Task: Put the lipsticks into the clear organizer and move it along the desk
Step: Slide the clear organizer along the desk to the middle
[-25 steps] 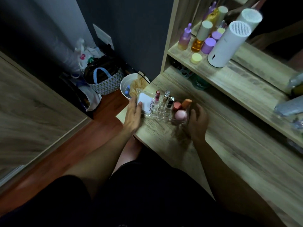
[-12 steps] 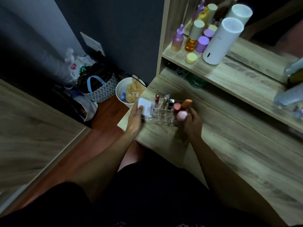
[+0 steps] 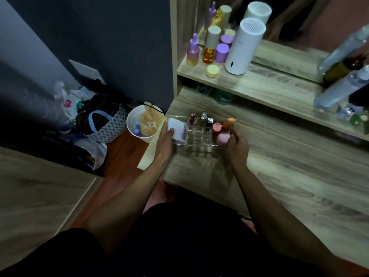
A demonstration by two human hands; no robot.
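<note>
The clear organizer [image 3: 199,139] stands near the left end of the wooden desk [image 3: 289,176]. Upright in its back cells are a red lipstick [image 3: 191,119], a silver-capped one [image 3: 203,116] and a black-capped one [image 3: 209,123]. A white compact [image 3: 178,128] fills its left side, and pink and orange sponges [image 3: 223,137] its right side. My left hand [image 3: 164,143] grips the organizer's left end, fingers against the compact. My right hand [image 3: 237,145] holds the right end by the sponges.
A shelf [image 3: 259,84] above the desk carries purple and amber bottles [image 3: 209,50] and a white cylinder [image 3: 244,47]. Clear bottles [image 3: 343,84] lie at the right. On the floor to the left stand a white bin [image 3: 143,124] and a patterned bag [image 3: 103,124].
Both hands have kept hold of the organizer's ends. It has shifted slightly along the desk while the view tilted; my right hand's fingers have settled closer around the right end.
</note>
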